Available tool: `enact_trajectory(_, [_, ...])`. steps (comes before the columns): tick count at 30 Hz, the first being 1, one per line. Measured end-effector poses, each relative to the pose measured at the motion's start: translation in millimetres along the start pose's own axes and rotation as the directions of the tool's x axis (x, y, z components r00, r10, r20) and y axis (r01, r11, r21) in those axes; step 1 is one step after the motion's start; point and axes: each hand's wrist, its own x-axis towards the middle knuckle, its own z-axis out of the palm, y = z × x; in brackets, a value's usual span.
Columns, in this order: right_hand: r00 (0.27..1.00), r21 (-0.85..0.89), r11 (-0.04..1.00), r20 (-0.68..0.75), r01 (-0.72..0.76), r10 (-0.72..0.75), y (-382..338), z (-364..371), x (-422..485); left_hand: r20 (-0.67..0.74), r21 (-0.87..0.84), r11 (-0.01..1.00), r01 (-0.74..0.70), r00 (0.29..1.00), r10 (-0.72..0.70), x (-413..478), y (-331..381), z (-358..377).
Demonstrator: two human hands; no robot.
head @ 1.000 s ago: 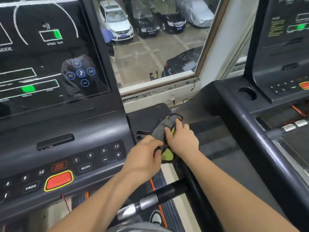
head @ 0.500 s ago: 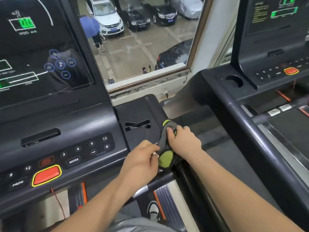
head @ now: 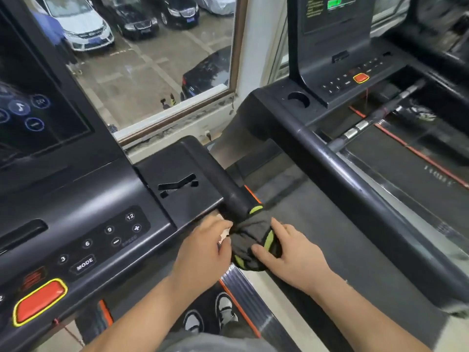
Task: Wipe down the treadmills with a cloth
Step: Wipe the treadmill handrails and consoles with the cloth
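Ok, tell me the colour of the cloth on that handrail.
The cloth is dark grey with lime-green patches, seen best in the head view.

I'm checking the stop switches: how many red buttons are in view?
2. One red button on the near console, lower left; the other red button on the next treadmill's console, upper right. Others may be hidden.

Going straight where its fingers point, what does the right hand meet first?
The dark grey, green-trimmed cloth that the right hand holds, then probably the black handrail under it.
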Motion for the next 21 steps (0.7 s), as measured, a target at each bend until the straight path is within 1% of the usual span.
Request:
enact_trajectory(2, [1.0,-0.07,0.997,0.012,-0.027,0.028,2.6,2.2,-1.9,0.037,0.0,1.0,-0.03,0.999,0.03,-0.9,0.0,3.0])
enact_trajectory(4, [0.996,-0.154,0.984,-0.014,-0.089,0.088,-3.6,8.0,7.7,0.061,0.018,0.998,-0.06,0.996,0.059,-3.0,1.2,5.5])
enact_trajectory(6, [0.988,-0.193,0.97,-0.058,-0.149,0.14,-15.3,14.9,22.8,0.074,0.049,0.995,-0.09,0.993,0.087,-8.8,4.4,4.2])
enact_trajectory(8, [0.982,-0.151,0.973,-0.097,-0.174,0.161,-30.7,17.3,46.2,0.074,0.082,0.99,-0.118,0.991,0.112,-11.2,4.5,2.0])
enact_trajectory(11, [0.972,-0.018,0.975,-0.082,-0.223,0.221,-54.7,16.7,83.9,0.089,0.127,0.985,-0.113,0.991,0.103,-11.8,2.4,-0.4])
enact_trajectory(13, [0.965,0.062,0.968,-0.084,-0.244,0.248,-62.0,20.0,89.9,0.1,0.18,0.975,-0.126,0.989,0.11,-14.3,4.2,2.1])
enact_trajectory(14, [0.967,0.066,0.971,-0.097,-0.229,0.235,-61.2,23.9,82.9,0.104,0.192,0.973,-0.127,0.989,0.108,-17.5,7.2,4.4])
enact_trajectory(17, [0.967,0.006,0.991,-0.22,-0.135,0.132,-40.2,31.4,40.2,0.099,0.138,0.988,-0.075,0.993,0.062,-25.6,20.6,8.9])
enact_trajectory(18, [0.965,0.013,0.992,-0.232,-0.123,0.122,-28.3,30.0,24.7,0.089,0.123,0.99,-0.07,0.994,0.059,-26.0,24.3,11.6])
enact_trajectory(21, [0.975,0.032,0.989,-0.167,-0.143,0.146,13.1,27.1,-22.5,0.053,0.088,0.996,-0.011,0.999,0.007,-31.4,34.0,26.2])
